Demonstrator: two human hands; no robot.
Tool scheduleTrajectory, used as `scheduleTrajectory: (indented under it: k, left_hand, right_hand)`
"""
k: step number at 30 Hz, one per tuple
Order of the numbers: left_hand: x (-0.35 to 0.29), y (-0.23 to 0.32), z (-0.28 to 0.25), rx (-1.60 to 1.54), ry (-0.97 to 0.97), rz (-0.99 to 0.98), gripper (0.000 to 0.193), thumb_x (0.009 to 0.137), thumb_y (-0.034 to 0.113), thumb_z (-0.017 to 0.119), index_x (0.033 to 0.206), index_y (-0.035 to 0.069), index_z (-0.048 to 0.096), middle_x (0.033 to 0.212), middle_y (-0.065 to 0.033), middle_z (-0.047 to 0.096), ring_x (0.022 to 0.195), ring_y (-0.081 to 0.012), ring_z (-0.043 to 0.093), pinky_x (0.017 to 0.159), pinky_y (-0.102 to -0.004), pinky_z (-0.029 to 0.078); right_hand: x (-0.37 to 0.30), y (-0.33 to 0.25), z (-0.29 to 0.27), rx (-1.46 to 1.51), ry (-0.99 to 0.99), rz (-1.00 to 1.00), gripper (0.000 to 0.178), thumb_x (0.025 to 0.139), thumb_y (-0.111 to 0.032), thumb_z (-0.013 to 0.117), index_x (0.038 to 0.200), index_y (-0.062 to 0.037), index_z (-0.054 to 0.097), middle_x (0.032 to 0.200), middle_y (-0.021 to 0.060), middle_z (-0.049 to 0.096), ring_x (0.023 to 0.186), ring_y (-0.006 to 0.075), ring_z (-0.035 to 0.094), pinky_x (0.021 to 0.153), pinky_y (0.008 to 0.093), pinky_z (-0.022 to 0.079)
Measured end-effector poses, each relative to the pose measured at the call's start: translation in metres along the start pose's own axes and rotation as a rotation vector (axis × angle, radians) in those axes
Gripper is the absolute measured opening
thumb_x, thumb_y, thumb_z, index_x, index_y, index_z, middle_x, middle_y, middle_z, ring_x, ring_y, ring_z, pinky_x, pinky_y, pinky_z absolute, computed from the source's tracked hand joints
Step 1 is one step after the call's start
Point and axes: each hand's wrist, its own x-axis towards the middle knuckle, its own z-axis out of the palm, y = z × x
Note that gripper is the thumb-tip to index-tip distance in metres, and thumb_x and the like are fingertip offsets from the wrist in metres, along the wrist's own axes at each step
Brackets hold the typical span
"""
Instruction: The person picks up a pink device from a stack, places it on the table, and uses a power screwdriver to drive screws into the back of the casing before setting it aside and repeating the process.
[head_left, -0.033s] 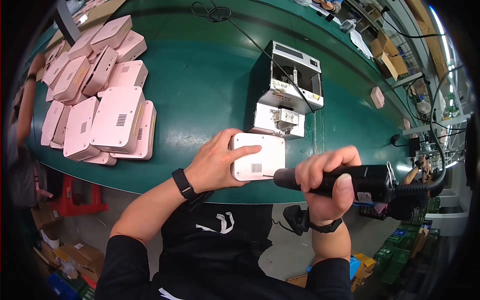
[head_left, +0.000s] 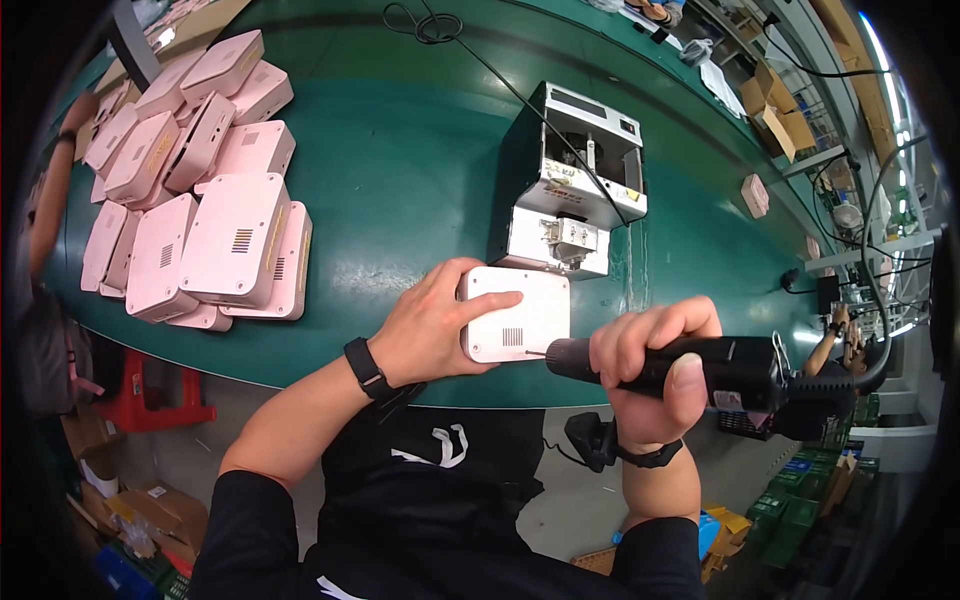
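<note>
**Driver tip sitting at the casing's near-right corner**

The long green-topped workbench point(head_left: 400, 200) is running across the view, curved by the lens. On its left a heap of pale pink rectangular plastic casings point(head_left: 200, 190) is lying stacked and overlapping. Near the middle a grey metal box-shaped screw feeder point(head_left: 575, 180) is standing, with a black cable trailing off toward the far edge.

Just in front of the feeder, at the bench's near edge, one white rounded-rectangle plastic casing point(head_left: 515, 313) is lying flat, its small vent grille facing up, its long axis running left to right.

The left hand point(head_left: 430, 325) is pressing down on the casing's left end, fingers spread over the top, thumb along the near side, clamped on it. Black wristband on that wrist.

The right hand point(head_left: 650, 365) is wrapping fully around a black cylindrical electric screwdriver point(head_left: 700, 370), fist closed, thumb over the barrel. The driver is lying nearly horizontal, pointing left, cable end trailing right.

Key relation: the casing is lying left of the right hand, and the driver's tip is meeting the casing's near-right corner, beside the grille. The left hand is the nearer one, already on the casing. Whether a screw is on the tip is too small to tell.
</note>
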Motion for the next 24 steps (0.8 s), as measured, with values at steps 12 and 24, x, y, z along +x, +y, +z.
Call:
scheduleTrajectory:
  k: [12, 24]
  left_hand:
    - [0.002, 0.002, -0.004, -0.031, -0.035, -0.039, 0.071, 0.06, 0.029, 0.088, 0.126, 0.027, 0.063, 0.127, -0.0155, 0.048, 0.112, -0.0352, 0.056, 0.093, -0.0424, 0.051]
    - [0.021, 0.018, 0.019, -0.07, -0.129, 0.055, 0.07, 0.062, 0.026, 0.085, 0.128, 0.026, 0.06, 0.128, -0.0134, 0.047, 0.118, -0.033, 0.053, 0.096, -0.0424, 0.049]
  right_hand:
    - [0.013, -0.005, -0.002, -0.011, 0.053, -0.017, 0.032, 0.092, -0.036, 0.057, 0.095, -0.0076, 0.043, 0.064, 0.0053, 0.049, 0.049, 0.0161, 0.046, 0.051, 0.0337, 0.042]
    - [0.086, -0.002, -0.028, -0.082, 0.189, -0.083, 0.027, 0.097, -0.033, 0.047, 0.097, -0.0064, 0.047, 0.064, 0.0044, 0.047, 0.049, 0.0155, 0.045, 0.052, 0.0332, 0.042]
